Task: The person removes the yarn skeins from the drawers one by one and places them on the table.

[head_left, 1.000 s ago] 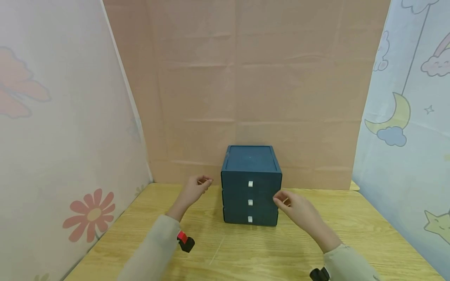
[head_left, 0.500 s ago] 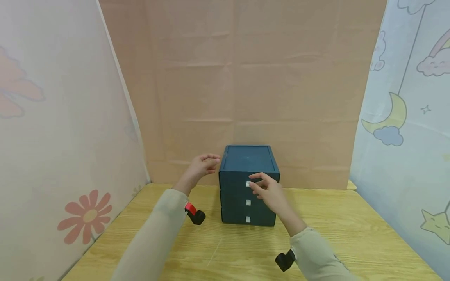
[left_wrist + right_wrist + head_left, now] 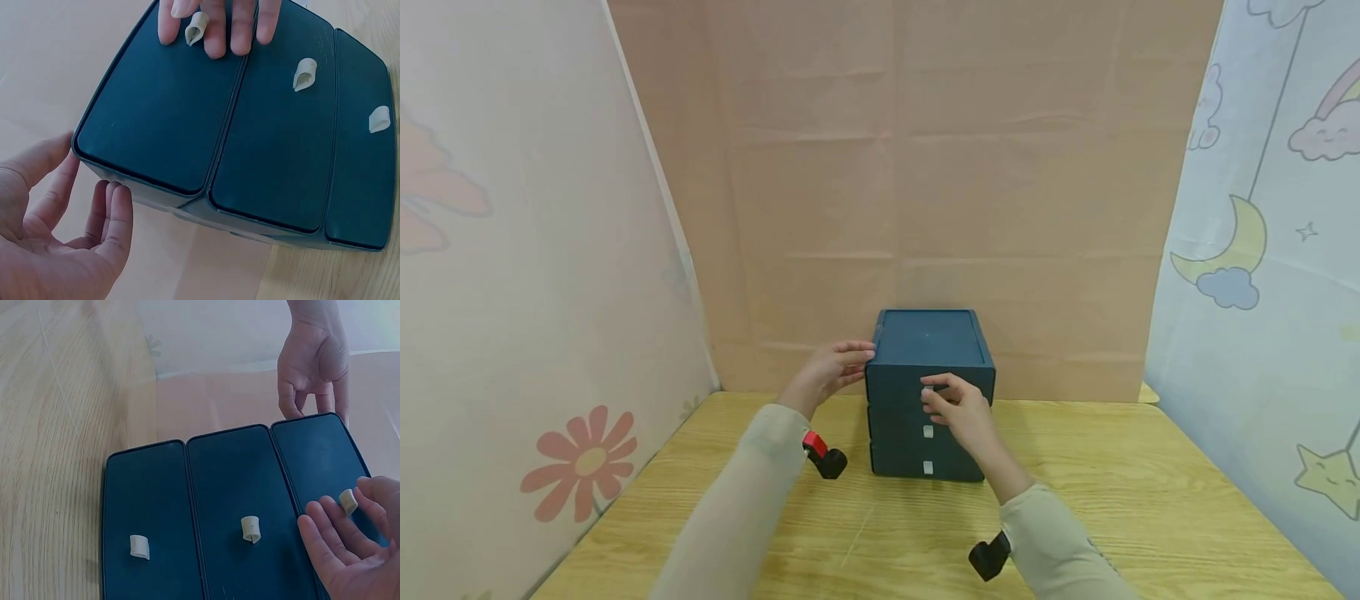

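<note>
A dark blue three-drawer box (image 3: 934, 337) stands on the table with its drawers closed. Each drawer front bears a small white pull tab. My left hand (image 3: 831, 372) is at the box's upper left side; in the left wrist view its fingertips lie right at the top front corner and along the side. My right hand (image 3: 962, 414) is in front of the top drawer. Its fingers and thumb lie loosely around the top pull tab (image 3: 348, 501), which keeps its rounded loop shape. The middle pull tab (image 3: 928, 432) and the bottom pull tab (image 3: 928, 467) hang free below.
The wooden table (image 3: 820, 533) reaches to a brown paper backdrop (image 3: 805, 183) close behind the box. A flower-printed white sheet (image 3: 550, 300) rises on the left, a moon-and-cloud sheet (image 3: 1270, 350) on the right. Black wrist cameras (image 3: 990, 557) sit at both sleeves.
Both hands have come in to the box: the left rightward and up to its side, the right leftward and up to the top tab. The drawers have stayed closed.
</note>
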Demonstrator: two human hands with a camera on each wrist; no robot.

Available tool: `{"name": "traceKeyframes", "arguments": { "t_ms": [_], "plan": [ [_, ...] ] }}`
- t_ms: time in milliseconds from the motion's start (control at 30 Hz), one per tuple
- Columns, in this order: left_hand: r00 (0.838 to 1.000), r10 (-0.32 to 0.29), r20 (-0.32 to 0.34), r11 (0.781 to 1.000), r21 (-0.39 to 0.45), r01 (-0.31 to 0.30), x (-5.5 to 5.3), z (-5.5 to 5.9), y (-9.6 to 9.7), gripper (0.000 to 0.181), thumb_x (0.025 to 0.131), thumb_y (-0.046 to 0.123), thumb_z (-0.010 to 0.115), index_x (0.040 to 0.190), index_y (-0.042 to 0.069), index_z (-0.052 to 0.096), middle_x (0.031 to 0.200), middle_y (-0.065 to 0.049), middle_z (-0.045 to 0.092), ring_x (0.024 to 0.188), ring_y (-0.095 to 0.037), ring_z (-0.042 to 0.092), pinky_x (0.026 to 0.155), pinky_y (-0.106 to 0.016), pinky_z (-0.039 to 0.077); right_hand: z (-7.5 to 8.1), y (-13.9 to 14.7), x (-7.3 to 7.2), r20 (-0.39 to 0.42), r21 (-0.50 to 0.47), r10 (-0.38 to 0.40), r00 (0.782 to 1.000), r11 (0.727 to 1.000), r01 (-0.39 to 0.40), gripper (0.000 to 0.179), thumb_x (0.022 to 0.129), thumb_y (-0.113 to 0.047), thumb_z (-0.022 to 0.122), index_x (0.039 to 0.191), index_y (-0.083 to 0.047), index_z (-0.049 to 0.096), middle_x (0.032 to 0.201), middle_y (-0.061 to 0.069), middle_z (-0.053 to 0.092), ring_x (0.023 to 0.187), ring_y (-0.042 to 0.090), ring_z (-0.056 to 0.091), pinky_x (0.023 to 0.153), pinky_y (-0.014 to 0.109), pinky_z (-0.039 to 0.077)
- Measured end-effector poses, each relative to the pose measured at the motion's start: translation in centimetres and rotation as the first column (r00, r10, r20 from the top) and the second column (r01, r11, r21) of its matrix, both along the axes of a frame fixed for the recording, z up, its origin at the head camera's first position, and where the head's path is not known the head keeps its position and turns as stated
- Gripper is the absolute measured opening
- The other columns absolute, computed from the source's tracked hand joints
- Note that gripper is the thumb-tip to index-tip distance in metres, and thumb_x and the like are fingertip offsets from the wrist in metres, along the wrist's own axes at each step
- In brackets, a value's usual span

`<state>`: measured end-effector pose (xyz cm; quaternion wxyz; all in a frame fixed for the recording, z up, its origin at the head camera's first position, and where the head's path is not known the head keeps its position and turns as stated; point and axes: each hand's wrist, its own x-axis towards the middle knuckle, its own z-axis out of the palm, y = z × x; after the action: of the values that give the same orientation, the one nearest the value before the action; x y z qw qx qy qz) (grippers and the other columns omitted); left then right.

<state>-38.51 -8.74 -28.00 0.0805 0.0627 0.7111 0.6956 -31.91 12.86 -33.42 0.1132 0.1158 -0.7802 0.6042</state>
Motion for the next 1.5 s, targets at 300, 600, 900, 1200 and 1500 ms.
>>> {"name": "traceKeyframes", "arguments": {
  "t_ms": [300, 600, 900, 1200, 1500],
  "plan": [
    [1.000, 0.000, 0.019, 1.000, -0.009, 0.000, -0.1, -0.4, 0.1, 0.026, 0.086, 0.015, 0.066, 0.111, 0.008, 0.065, 0.103, -0.004, 0.060, 0.084, -0.016, 0.056, 0.094, -0.036, 0.046, -0.5, -0.4, -0.3, 0.000, -0.068, -0.010, 1.000, 0.998, 0.010, 0.021, 0.091, -0.014, 0.059, 0.110, -0.006, 0.064, 0.099, 0.013, 0.067, 0.089, 0.027, 0.064, 0.074, 0.034, 0.055],
    [1.000, -0.007, 0.017, 1.000, -0.008, 0.007, -0.5, -0.6, 0.0, 0.027, 0.086, 0.016, 0.066, 0.112, 0.009, 0.066, 0.113, -0.006, 0.059, 0.093, -0.018, 0.057, 0.096, -0.037, 0.044, -0.7, -0.5, -0.5, -0.011, -0.086, -0.022, 1.000, 0.996, 0.021, 0.022, 0.090, -0.014, 0.060, 0.109, -0.004, 0.064, 0.100, 0.015, 0.066, 0.090, 0.027, 0.064, 0.075, 0.034, 0.055],
    [1.000, -0.004, 0.025, 1.000, -0.009, 0.004, -0.9, -0.9, -0.1, 0.027, 0.087, 0.016, 0.065, 0.113, 0.011, 0.066, 0.114, -0.005, 0.060, 0.093, -0.017, 0.057, 0.097, -0.037, 0.044, -1.1, -0.6, -0.9, -0.031, -0.073, -0.038, 0.999, 0.997, 0.036, 0.020, 0.090, -0.011, 0.060, 0.108, -0.003, 0.065, 0.101, 0.014, 0.067, 0.090, 0.026, 0.064, 0.077, 0.035, 0.054],
    [1.000, 0.000, 0.030, 0.999, -0.034, 0.001, -0.9, -0.8, 0.0, 0.028, 0.087, 0.018, 0.065, 0.115, 0.014, 0.066, 0.121, -0.004, 0.057, 0.105, -0.019, 0.057, 0.090, -0.030, 0.048, -1.4, -0.4, -1.3, -0.046, -0.079, -0.036, 0.998, 0.996, 0.032, 0.021, 0.088, -0.008, 0.062, 0.108, -0.002, 0.066, 0.102, 0.015, 0.067, 0.090, 0.025, 0.065, 0.077, 0.033, 0.054],
    [1.000, -0.014, 0.024, 0.999, -0.035, 0.015, -0.9, -0.6, 0.1, 0.028, 0.086, 0.018, 0.066, 0.114, 0.013, 0.066, 0.119, -0.004, 0.058, 0.103, -0.018, 0.057, 0.094, -0.034, 0.046, -1.4, 0.0, -1.6, -0.051, -0.030, -0.057, 0.997, 0.998, 0.055, 0.020, 0.086, -0.008, 0.064, 0.105, -0.005, 0.068, 0.097, 0.011, 0.069, 0.084, 0.019, 0.067, 0.075, 0.031, 0.055]
  ]
}}
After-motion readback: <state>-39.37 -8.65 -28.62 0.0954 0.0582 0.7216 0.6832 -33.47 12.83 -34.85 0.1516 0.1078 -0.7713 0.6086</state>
